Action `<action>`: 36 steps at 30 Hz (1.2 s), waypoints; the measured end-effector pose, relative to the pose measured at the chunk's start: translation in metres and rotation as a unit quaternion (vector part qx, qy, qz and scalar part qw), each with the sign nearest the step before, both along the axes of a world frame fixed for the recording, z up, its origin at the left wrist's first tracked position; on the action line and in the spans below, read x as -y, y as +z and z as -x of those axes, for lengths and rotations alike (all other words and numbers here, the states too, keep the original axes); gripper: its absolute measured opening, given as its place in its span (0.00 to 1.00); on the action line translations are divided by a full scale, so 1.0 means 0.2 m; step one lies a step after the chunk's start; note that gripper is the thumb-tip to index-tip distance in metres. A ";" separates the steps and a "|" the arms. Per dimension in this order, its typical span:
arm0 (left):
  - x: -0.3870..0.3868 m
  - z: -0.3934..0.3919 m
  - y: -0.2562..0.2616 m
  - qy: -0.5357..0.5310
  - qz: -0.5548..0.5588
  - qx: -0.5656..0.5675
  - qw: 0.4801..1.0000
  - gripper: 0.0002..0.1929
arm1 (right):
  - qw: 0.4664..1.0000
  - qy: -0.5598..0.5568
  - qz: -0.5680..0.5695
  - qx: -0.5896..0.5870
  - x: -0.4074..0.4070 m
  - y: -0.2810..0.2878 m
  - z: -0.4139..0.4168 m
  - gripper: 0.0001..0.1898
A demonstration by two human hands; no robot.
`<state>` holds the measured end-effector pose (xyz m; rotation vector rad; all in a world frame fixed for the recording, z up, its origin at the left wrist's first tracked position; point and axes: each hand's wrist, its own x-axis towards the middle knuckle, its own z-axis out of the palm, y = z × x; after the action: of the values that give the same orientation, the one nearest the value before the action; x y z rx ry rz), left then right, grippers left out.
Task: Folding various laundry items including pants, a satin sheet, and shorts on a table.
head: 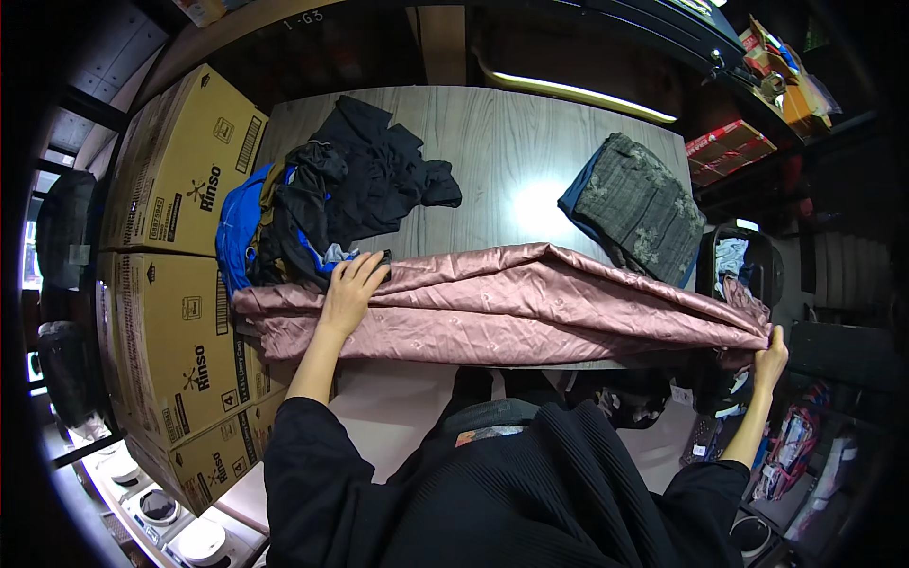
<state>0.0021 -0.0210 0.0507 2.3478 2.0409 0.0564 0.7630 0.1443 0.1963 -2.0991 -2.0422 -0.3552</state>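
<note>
A long piece of satiny pink fabric (490,319), loosely gathered lengthwise, stretches across the front of the table in front of me. At its right end my right hand (770,358) grips a bunched corner, past the table's right edge. Over its left part lies my left hand (349,292), back upward. Those fingers reach the edge of a heap of dark clothes (376,170); whether they pinch anything is hidden. Blue fabric (241,227) shows at the heap's left side. Behind the pink fabric, to the right, sits a folded grey patterned cloth (639,206) with blue cloth under it.
Stacked Rinso cardboard boxes (167,341) stand against the left side of the wood-grain table (490,156). A black basket holding clothes (738,263) is off the right edge. A red-taped parcel (731,150) lies at the back right. Bagged laundry (792,451) is at the lower right.
</note>
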 end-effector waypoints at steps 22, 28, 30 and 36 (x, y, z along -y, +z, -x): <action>0.20 -0.13 0.15 0.125 -0.218 0.137 0.958 0.10 | 0.974 -0.033 -0.223 0.029 0.16 0.71 -0.42 0.21; 0.28 0.41 0.51 0.311 -0.346 0.091 0.881 0.08 | 0.979 -0.003 -0.196 -0.061 -0.15 0.32 -0.25 0.11; 0.26 0.54 0.65 0.367 -0.410 0.096 0.830 0.11 | 0.951 -0.020 -0.213 -0.222 -0.28 0.23 -0.19 0.07; 0.34 0.67 0.60 0.427 -0.486 0.259 0.717 0.16 | 0.951 0.066 -0.286 -0.094 -0.31 -0.28 -0.08 0.13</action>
<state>-0.1318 -0.0895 0.1714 0.9483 2.8069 1.9207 0.7799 0.2054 0.1397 -1.5724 -1.6942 -0.6120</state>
